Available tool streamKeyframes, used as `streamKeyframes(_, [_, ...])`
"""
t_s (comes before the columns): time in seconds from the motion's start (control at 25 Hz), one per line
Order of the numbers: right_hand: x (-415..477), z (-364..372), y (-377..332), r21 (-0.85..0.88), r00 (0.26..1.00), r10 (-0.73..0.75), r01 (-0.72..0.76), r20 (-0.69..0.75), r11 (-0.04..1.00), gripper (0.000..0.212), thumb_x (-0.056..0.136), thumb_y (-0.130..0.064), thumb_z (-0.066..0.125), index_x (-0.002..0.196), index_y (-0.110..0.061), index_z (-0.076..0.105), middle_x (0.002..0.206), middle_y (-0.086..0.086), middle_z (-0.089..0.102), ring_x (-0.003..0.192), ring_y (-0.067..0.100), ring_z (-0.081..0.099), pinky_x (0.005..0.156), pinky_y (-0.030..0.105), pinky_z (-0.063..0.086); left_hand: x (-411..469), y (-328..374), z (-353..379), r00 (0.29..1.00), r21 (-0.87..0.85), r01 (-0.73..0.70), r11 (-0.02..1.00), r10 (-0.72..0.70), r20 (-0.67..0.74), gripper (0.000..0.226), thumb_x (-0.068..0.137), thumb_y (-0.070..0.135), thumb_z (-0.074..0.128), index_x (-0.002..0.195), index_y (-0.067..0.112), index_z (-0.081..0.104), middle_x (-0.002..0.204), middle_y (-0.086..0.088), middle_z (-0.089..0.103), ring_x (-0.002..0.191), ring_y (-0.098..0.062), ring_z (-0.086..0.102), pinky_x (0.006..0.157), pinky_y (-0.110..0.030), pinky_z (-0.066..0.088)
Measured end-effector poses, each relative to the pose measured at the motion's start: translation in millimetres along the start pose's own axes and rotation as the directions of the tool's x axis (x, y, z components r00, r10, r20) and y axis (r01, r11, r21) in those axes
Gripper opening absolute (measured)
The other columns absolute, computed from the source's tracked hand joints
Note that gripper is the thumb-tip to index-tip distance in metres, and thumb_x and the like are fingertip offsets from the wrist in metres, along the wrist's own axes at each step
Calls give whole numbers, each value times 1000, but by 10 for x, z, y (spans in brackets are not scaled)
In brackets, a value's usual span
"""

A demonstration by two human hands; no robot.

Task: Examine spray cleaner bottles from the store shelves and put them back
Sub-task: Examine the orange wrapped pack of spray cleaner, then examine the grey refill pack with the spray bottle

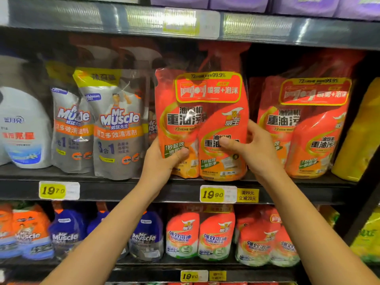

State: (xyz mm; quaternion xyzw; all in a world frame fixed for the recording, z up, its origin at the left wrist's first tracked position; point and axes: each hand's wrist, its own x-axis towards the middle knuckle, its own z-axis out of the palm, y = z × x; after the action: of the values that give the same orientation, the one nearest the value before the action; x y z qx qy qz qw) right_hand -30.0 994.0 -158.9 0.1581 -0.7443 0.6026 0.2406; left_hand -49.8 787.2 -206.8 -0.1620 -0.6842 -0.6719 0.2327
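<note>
Head view: an orange twin pack (202, 124) of spray cleaner, two bottles wrapped together in clear film with a red and yellow banner across the top, stands upright in the middle shelf's row, between the grey pouches and a second orange pack; its base sits at the front edge of the middle shelf (144, 190), though whether it rests there or is lifted just off the board cannot be told. The left hand (162, 159) grips the pack's lower left corner, thumb pressed on the front, fingers hidden behind; the right hand (253, 147) clasps the right side, thumb laid across the front of the right-hand bottle, fingers curled round the edge; both forearms reach up from the bottom of the frame.

Just right of the held pack stands the second orange pack (304, 128) of the same kind; further right is a yellow package (357, 136). To the left lean two grey Mr Muscle pouches (117, 126), then a white bottle (24, 128). On the shelf's face a yellow 19.90 price tag (218, 194) lies below the pack; a 19.70 price tag (58, 190) lies under the pouches. The lower shelf holds blue Mr Muscle bottles (144, 235) and orange-and-white packs (199, 235).
</note>
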Motion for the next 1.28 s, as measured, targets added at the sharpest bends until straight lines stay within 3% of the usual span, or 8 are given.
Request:
streamKeyframes(0.12, [-63, 38, 53, -154, 989, -106, 89, -105, 984, 50, 71, -24, 83, 116, -19, 62, 100, -9, 71, 91, 5, 68, 80, 25, 56, 49, -46, 12, 998, 177, -32, 984, 41, -48, 37, 78, 23, 76, 106, 33, 55, 103, 12, 65, 99, -7, 62, 85, -27, 49])
streamKeyframes(0.24, [-162, 53, 120, -244, 972, -164, 119, -171, 962, 59, 73, -37, 81, 124, -23, 55, 108, -6, 68, 104, 17, 63, 88, 40, 53, 43, -61, 56, 996, 226, -59, 972, 72, -48, 43, 79, 32, 74, 117, 34, 52, 107, 15, 63, 103, -3, 59, 89, -27, 48])
streamKeyframes(0.44, [-411, 35, 372, -272, 984, -62, 14, -169, 962, 73, 67, -28, 86, 128, -26, 46, 117, -9, 60, 101, 4, 58, 88, 38, 52, 32, -119, 47, 999, 194, -4, 981, 10, -30, 68, 71, 50, 73, 130, 26, 48, 122, 8, 63, 112, -11, 59, 98, -43, 48])
streamKeyframes(0.6, [-443, 16, 518, -327, 993, 7, -45, -118, 944, 81, 66, -25, 87, 135, -17, 45, 126, 1, 56, 114, 20, 56, 95, 45, 48, 15, -158, -35, 997, 155, 6, 988, -19, 78, 77, 67, 32, 80, 132, 39, 39, 127, 15, 57, 117, -5, 56, 100, -43, 48])
streamKeyframes(0.76, [-444, 73, 563, -386, 980, -63, -15, -189, 922, 75, 68, -25, 85, 133, -17, 48, 123, -1, 58, 115, 19, 54, 96, 43, 46, 14, -187, 24, 1000, 242, -2, 970, 5, -11, 83, 70, 20, 83, 136, 33, 35, 131, 9, 56, 118, -12, 56, 99, -48, 48])
streamKeyframes(1.0, [-361, 112, 642, -505, 963, -82, -61, -256, 861, 74, 73, -35, 81, 137, -19, 46, 128, -2, 59, 119, 21, 53, 93, 44, 47, 27, -164, 175, 995, 444, 6, 896, 41, -95, 78, 72, 35, 81, 128, 38, 25, 116, 20, 57, 109, -16, 61, 90, -49, 49])
streamKeyframes(1.12, [-379, 104, 668, -468, 953, -99, -50, -287, 882, 76, 74, -36, 81, 139, -17, 46, 131, 0, 58, 119, 20, 54, 94, 44, 49, 18, -190, 177, 993, 504, 18, 863, 42, -107, 81, 74, 44, 76, 135, 40, 24, 128, 11, 57, 115, -21, 58, 91, -49, 48])
streamKeyframes(1.28, [-440, 116, 701, -489, 950, -104, -56, -293, 871, 78, 74, -42, 79, 140, -18, 44, 134, 0, 57, 120, 21, 55, 95, 46, 48, -28, -226, 184, 986, 613, 5, 790, 100, -136, 93, 77, 53, 70, 151, 31, 16, 140, -1, 49, 121, -23, 53, 93, -48, 50])
